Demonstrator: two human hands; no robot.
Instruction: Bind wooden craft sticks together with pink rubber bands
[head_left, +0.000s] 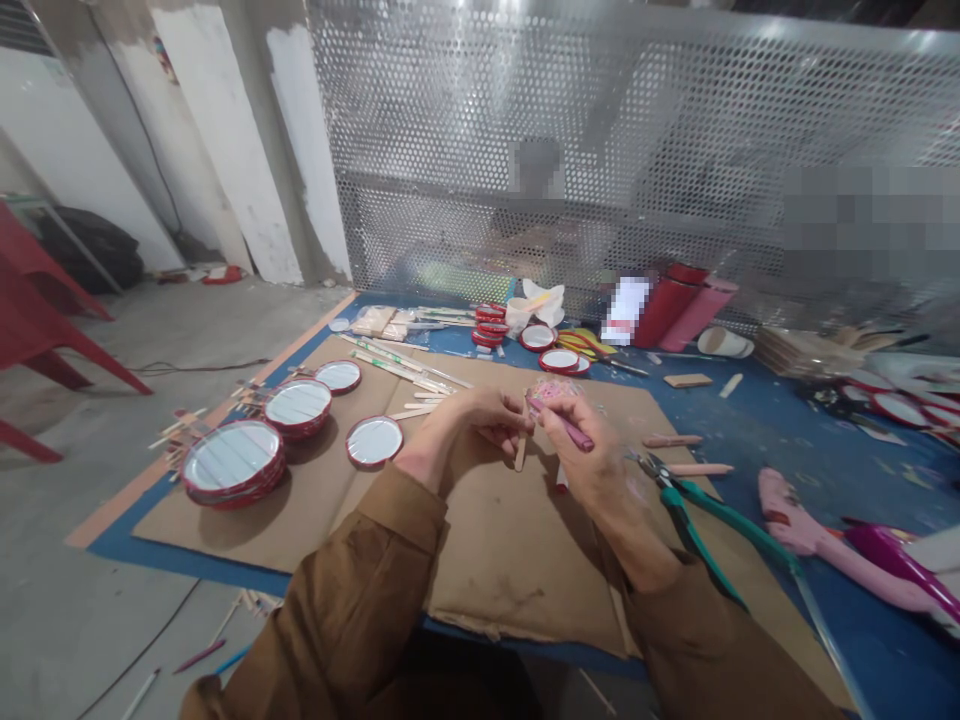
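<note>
My left hand (491, 415) pinches a flat wooden craft stick (520, 458), which stands nearly upright over the cardboard. Close beside it, my right hand (589, 455) is closed around a pinkish-purple pen-like tool (576, 436); its tip meets the upper part of the stick, though its exact kind is unclear. Behind both hands lies a small heap of pink and pale bits (556, 388), partly hidden by my fingers. Under my right hand a short red-and-white piece (562, 478) is partly covered. A round red-rimmed white disc (374, 441) rests left of my left wrist.
Stacked red-rimmed discs (234, 462) with sticks line the left of the cardboard (517, 560). Green-handled pliers (694, 520) and a pink glue gun (814, 535) lie at right. Red bottles (670, 308) stand before a perforated metal panel (465, 120); loose sticks (401, 368) lie behind.
</note>
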